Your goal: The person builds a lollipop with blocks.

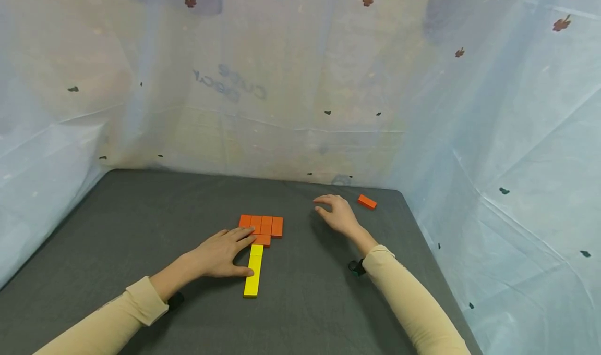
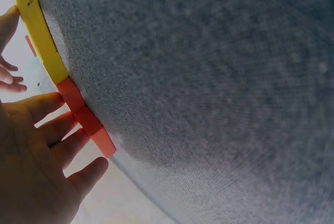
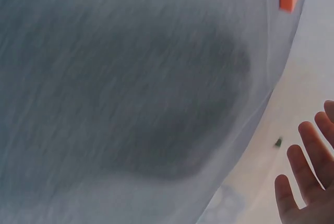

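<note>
Several orange blocks (image 1: 266,224) lie fitted together flat on the dark table, with a strip of yellow blocks (image 1: 254,271) running from them toward the near side. My left hand (image 1: 220,252) rests against this arrangement: its fingertips touch the left side of the orange blocks and its thumb touches the yellow strip. In the left wrist view the spread fingers (image 2: 68,148) lie along the orange edge. My right hand (image 1: 339,217) hovers over the table with loosely bent fingers and holds nothing. A lone orange block (image 1: 367,202) lies just to its right, apart from the hand.
The dark grey cloth-covered table (image 1: 155,214) has its far edge close to a hanging translucent plastic sheet (image 1: 291,84). The sheet also hangs along the left and right sides. Both wrists carry small dark devices, such as the right strap (image 1: 357,267).
</note>
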